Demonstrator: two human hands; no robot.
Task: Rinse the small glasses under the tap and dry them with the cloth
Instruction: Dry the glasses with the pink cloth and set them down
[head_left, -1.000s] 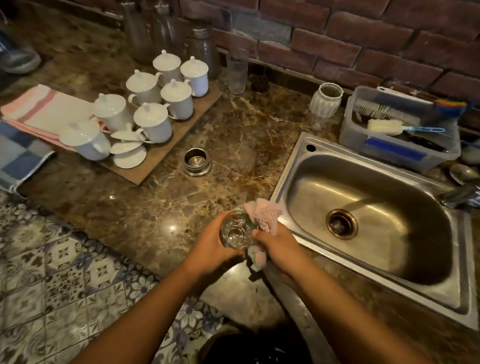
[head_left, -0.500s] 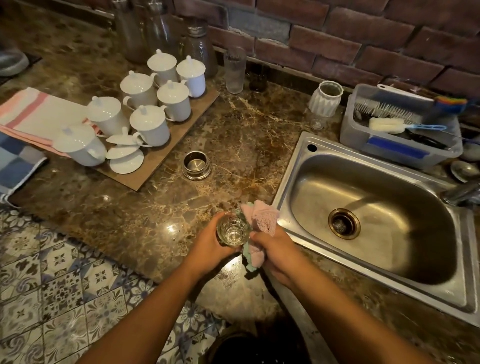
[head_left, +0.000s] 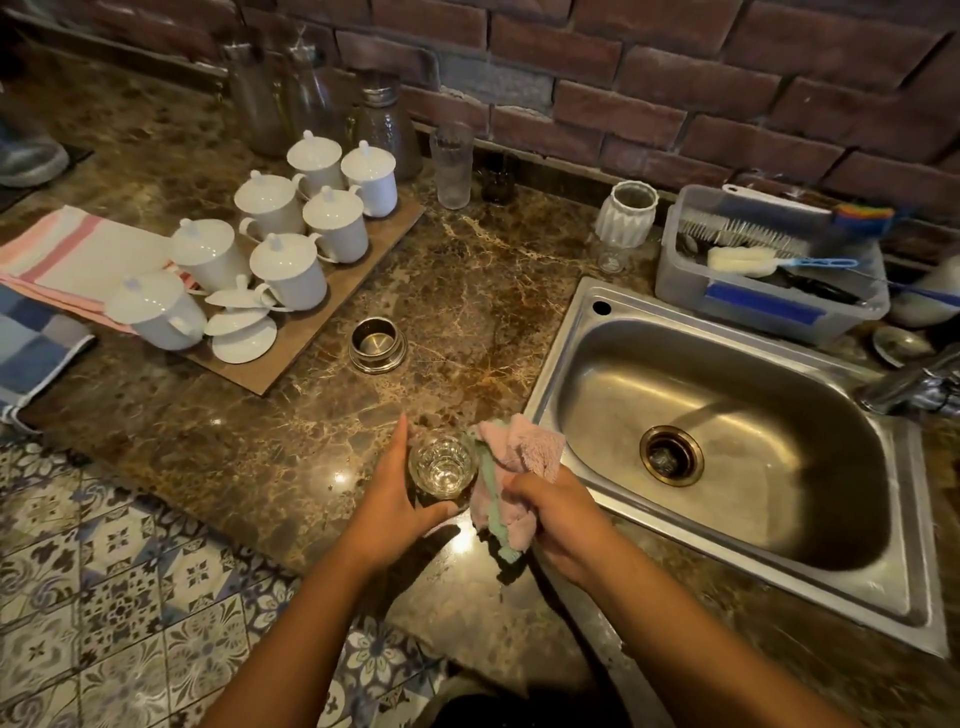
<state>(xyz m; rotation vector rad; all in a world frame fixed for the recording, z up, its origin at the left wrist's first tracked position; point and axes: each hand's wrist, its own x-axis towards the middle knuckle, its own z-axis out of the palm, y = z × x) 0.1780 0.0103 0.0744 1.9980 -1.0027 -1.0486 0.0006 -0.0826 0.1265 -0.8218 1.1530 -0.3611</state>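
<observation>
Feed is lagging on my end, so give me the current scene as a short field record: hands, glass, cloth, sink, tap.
left hand: holds the small glass, mouth facing the camera
small glass: clear, above the counter edge, left of the sink
right hand: grips the pink cloth
pink cloth: bunched, beside the glass, touching its right side
sink: basin holds nothing, no water running
tap: at the right edge, partly out of view

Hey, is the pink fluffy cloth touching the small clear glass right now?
Touching. In the head view the pink fluffy cloth, bunched in the right hand, presses against the right side of the small clear glass with no gap; the left hand grips the glass.
</observation>
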